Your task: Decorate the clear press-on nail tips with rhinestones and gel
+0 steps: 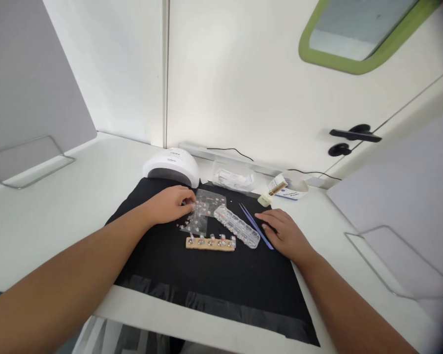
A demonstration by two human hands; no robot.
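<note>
My left hand (173,204) has its fingers curled together at the upper left edge of a small clear plastic bag (196,222) with tiny red and white pieces in and around it. Another clear bag (216,200) lies just behind. My right hand (283,230) rests on the mat, fingers apart and holding nothing, beside blue tweezers (256,226). Between the hands lies a clear compartment case (237,226) of small pieces. In front of it is a tan strip (210,244) carrying several nail tips, some with small decorations.
A black mat (221,275) covers the middle of the white table (59,201). Behind it stand a white nail lamp (172,164), a clear tray (233,179) with white packets, a small box (278,185) and a pale yellow block (265,200). Metal wire stands flank both sides.
</note>
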